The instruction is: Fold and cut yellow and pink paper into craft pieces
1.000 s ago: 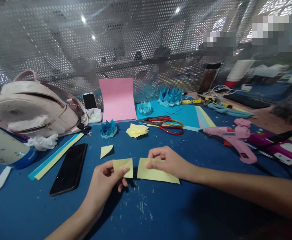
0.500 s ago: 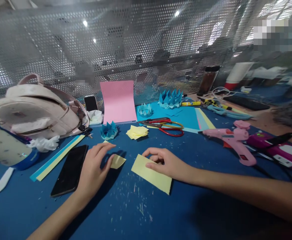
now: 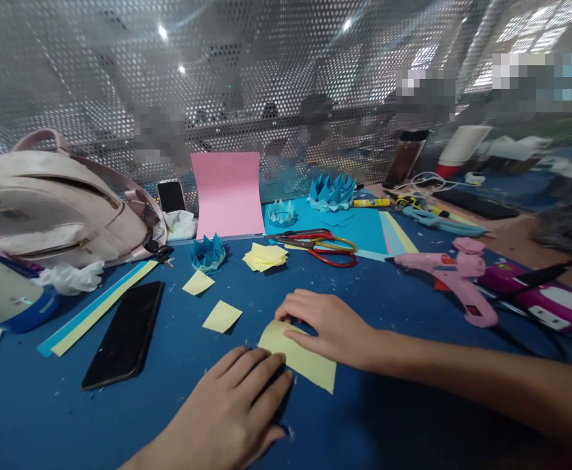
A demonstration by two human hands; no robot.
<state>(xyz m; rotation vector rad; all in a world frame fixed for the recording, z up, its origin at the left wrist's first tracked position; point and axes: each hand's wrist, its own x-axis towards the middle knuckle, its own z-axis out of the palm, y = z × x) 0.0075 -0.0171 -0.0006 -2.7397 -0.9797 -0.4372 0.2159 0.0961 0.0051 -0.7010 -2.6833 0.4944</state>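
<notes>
A yellow paper strip point(image 3: 310, 365) lies flat on the blue table point(image 3: 178, 365). My right hand point(image 3: 327, 323) rests on its upper part, fingers pressing it down. My left hand point(image 3: 239, 408) lies palm down on the table, its fingertips touching the strip's near left edge. It holds nothing. A small yellow square piece point(image 3: 222, 316) sits just left of the strip, and another yellow piece point(image 3: 198, 282) lies farther up left. Behind them stand a small blue paper crown point(image 3: 208, 252) and a pile of yellow scraps point(image 3: 265, 256).
A black phone point(image 3: 124, 334) and blue-yellow paper strips point(image 3: 94, 307) lie at the left, below a pink backpack point(image 3: 60, 202). Red-handled scissors point(image 3: 325, 245), a pink glue gun point(image 3: 449, 274) and a pink sheet point(image 3: 227, 192) lie behind. More blue crowns point(image 3: 332, 190) sit on cyan paper.
My left hand put the small yellow square down on the table, then moved right and down to the strip's near edge. My right hand stayed on the strip.
</notes>
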